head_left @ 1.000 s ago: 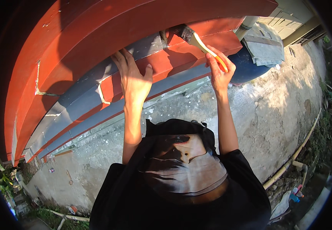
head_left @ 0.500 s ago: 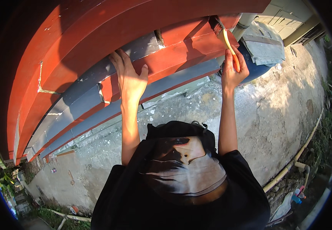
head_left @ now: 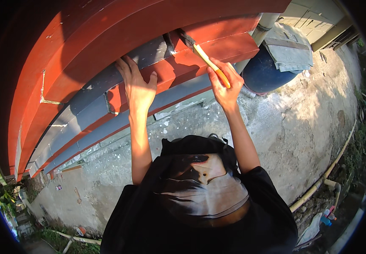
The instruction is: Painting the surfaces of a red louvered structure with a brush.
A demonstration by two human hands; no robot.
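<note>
A brush (head_left: 203,53) with a cream-yellow handle, orange toward its end, is held in my right hand (head_left: 226,83), fingers closed round the handle. Its dark head reaches into the inner corner of a red-and-grey stepped ledge (head_left: 217,50), close to a dark gap in the grey strip. My left hand (head_left: 138,86) lies open on the same ledge, fingertips on the grey surface (head_left: 151,53) and thumb apart from the fingers. Whether the bristles touch the ledge, I cannot tell for sure.
Above the ledge rises a red wall (head_left: 94,46). A blue drum (head_left: 259,74) with grey sheets (head_left: 288,48) on top stands at the right, beside a pale pipe (head_left: 262,29). Below lies rough concrete ground (head_left: 284,139); a long pole (head_left: 318,184) runs along its right edge.
My right hand has moved left along the ledge with the brush, from the ledge's right end to near the dark gap. My left hand has shifted only slightly left.
</note>
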